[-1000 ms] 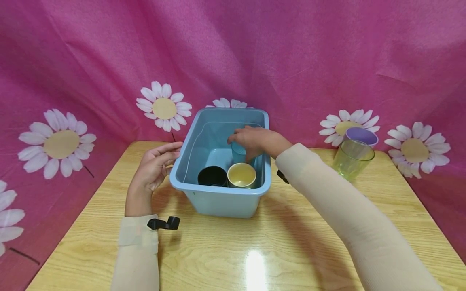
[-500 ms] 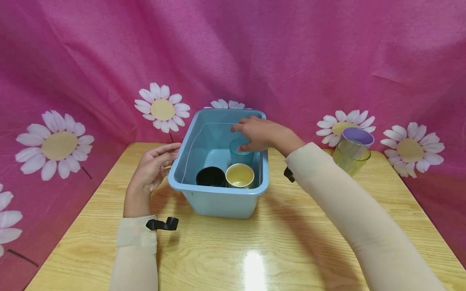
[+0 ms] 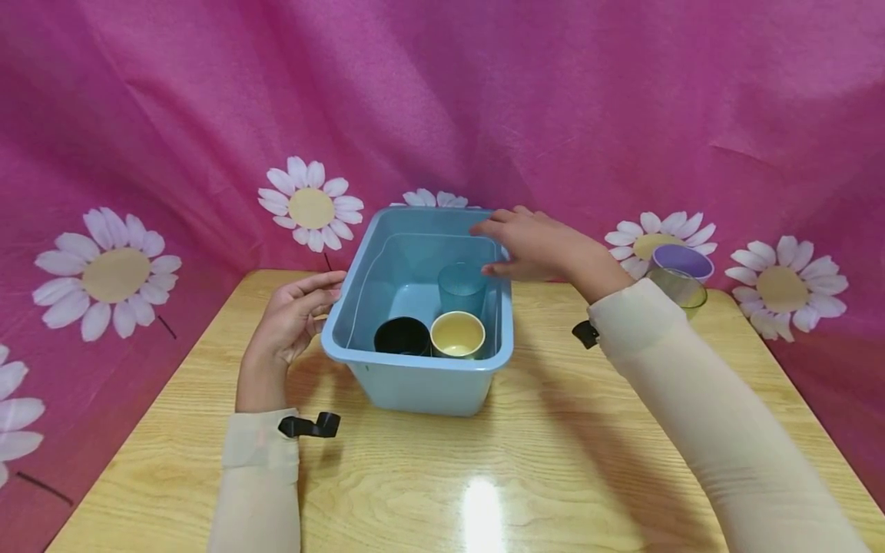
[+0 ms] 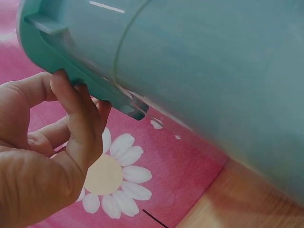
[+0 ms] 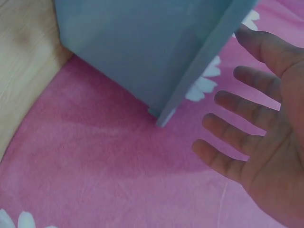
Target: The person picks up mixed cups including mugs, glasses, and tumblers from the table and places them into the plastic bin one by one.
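A light blue plastic tub [image 3: 418, 384] stands on the table. Inside it are a black cup [image 3: 402, 336], a yellow cup [image 3: 458, 336] and a translucent blue tumbler [image 3: 462, 288], all mouth up. My left hand [image 3: 286, 326] touches the outside of the tub's left rim with loosely bent fingertips, seen under the lip in the left wrist view. My right hand [image 3: 542, 246] is over the tub's right rim, fingers spread and holding nothing. The right wrist view shows its bare palm [image 5: 266, 161] beside the tub wall [image 5: 137, 47].
At the table's back right stand a purple cup [image 3: 684, 259] and a clear yellow-green glass [image 3: 691, 296], partly hidden by the right sleeve [image 3: 643, 315]. A pink curtain [image 3: 553, 100] with daisies hangs behind the wooden table [image 3: 387, 484].
My right hand has let go of the blue tumbler, which stays in the tub, and has moved up and right to the rim. The left hand stays in place.
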### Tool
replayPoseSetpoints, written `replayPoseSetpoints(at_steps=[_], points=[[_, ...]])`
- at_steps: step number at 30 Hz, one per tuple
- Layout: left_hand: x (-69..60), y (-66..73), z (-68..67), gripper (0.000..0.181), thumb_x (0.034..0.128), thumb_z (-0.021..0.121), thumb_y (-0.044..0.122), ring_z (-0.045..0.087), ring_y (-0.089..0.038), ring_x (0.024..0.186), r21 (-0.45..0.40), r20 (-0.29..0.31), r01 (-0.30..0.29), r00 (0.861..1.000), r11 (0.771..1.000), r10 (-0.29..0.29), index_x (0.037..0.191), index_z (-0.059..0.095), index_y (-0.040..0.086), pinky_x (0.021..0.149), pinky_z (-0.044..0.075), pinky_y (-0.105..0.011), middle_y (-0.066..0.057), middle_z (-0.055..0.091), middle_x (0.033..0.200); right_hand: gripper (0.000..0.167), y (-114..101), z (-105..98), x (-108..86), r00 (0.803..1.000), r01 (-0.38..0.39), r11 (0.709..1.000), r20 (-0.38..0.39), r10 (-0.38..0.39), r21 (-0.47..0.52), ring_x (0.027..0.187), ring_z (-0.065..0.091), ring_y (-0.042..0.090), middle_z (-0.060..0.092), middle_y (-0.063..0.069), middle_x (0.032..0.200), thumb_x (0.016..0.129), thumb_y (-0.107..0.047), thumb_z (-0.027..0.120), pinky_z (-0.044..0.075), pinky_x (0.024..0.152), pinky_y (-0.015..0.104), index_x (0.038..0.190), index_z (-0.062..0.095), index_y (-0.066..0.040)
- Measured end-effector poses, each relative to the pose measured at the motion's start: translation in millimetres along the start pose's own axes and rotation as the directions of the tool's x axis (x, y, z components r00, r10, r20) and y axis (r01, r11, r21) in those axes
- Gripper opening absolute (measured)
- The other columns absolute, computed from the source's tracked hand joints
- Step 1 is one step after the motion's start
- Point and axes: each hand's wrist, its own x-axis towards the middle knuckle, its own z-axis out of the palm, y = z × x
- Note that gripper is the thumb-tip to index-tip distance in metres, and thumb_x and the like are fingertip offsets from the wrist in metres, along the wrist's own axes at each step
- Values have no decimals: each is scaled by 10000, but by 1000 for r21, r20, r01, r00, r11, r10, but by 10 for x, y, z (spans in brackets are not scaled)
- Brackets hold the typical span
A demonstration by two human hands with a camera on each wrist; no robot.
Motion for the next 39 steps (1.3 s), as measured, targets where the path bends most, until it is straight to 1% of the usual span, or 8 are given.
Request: replayPoseSetpoints(at_steps=[9,14,18,23,30,34,37,39], points=[[-4,8,12,393,982,675,68,742,-149,822,15,-5,6,1000,1000,-6,1355,615,-38,767,625,-340,-18,758,1005,600,111,-106,-332,997,-14,1000,-77,16,22,1284,477,381,542,138,1428,928,-353,753,411,1068,644,1453,554,-142],[-10,2,5,361,977,682,68,740,-152,817,3,-3,6,1000,1000,-6,1326,648,-18,773,625,-345,-22,759,1003,597,157,-147,-540,995,-37,999,-90,39,21,1298,467,431,538,161,1433,930,-341,755,391,1067,675,1449,561,-120],[-11,6,6,397,979,682,76,741,-152,827,9,-3,8,1000,1000,-8,1355,618,-36,777,623,-345,-18,759,1010,609,200,-151,-690,994,-51,998,-97,53,25,1314,459,457,517,186,1455,944,-338,744,390,1058,688,1472,539,-115],[-14,12,5,468,985,675,79,739,-147,828,11,-4,12,1000,1000,-12,1408,548,-76,782,622,-340,-9,757,1010,615,301,-117,-858,991,-55,998,-119,58,31,1317,463,458,520,197,1448,945,-333,748,393,1072,651,1471,535,-98],[-32,7,0,333,987,662,56,741,-149,824,-8,-1,12,1000,1000,-12,1315,659,-5,776,622,-348,-14,757,1005,638,467,-48,-1092,987,-98,994,-122,103,45,1226,543,417,516,213,1449,946,-334,748,440,1040,609,1474,517,-59],[-34,6,2,411,989,660,55,740,-145,832,-7,5,4,1000,1000,-4,1376,587,-61,779,621,-351,-10,754,1012,613,575,17,-1225,983,-107,993,-145,114,60,1240,549,404,564,216,1394,935,-306,765,431,1059,588,1431,543,-22],[-32,7,4,364,986,666,60,740,-146,832,-8,7,0,1000,1000,0,1337,634,-31,779,621,-351,-11,755,1013,596,680,80,-1322,979,-104,992,-166,116,78,1262,526,433,590,227,1347,919,-273,780,384,1090,594,1401,559,-3],[-31,5,2,276,985,669,61,740,-147,832,-10,9,-1,1000,1000,1,1257,706,37,778,622,-350,-12,755,1014,599,744,122,-1390,977,-108,991,-177,122,84,1253,522,455,589,238,1341,910,-266,786,369,1090,605,1396,561,2]])
